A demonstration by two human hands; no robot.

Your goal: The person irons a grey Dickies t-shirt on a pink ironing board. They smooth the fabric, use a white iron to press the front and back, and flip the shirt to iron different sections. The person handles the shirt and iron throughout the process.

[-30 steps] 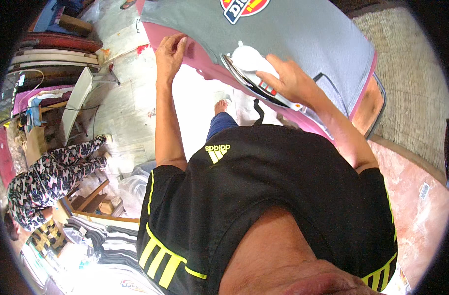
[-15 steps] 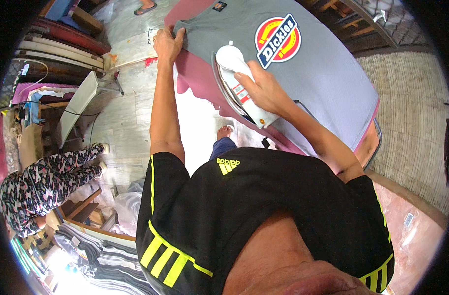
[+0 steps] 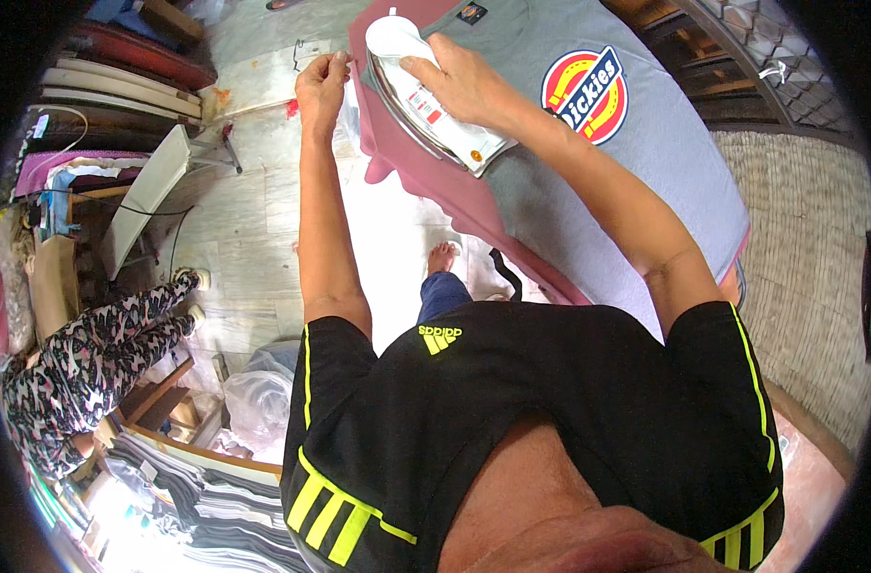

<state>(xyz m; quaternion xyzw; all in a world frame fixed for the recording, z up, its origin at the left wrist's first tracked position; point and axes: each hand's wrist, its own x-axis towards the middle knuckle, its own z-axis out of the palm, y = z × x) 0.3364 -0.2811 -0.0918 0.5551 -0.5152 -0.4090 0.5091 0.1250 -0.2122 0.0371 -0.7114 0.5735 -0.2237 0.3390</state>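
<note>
A white clothes iron (image 3: 393, 40) is in my right hand (image 3: 462, 81), whose fingers wrap round its handle. It rests at the left side of a grey T-shirt (image 3: 645, 186), over the shirt's edge and the maroon cloth (image 3: 418, 174) beneath. The shirt lies spread out, with a round red, yellow and blue print partly covered by my right forearm. Just left of the cloth, my left hand (image 3: 321, 94) is closed, fingertips pinched together. Whether anything is between them I cannot make out.
A person in patterned trousers (image 3: 120, 349) stands at the left, near a pale folding panel (image 3: 151, 205). Below are a clear plastic bag (image 3: 262, 392) and stacked dark fabric (image 3: 216, 506). A woven mat (image 3: 784, 248) and a metal grille (image 3: 806, 72) border the right side.
The iron has moved up and left in my right hand, away from the print. My left hand has drawn back slightly from the shirt's edge, its fingers now pinched. The shirt appears shifted right.
</note>
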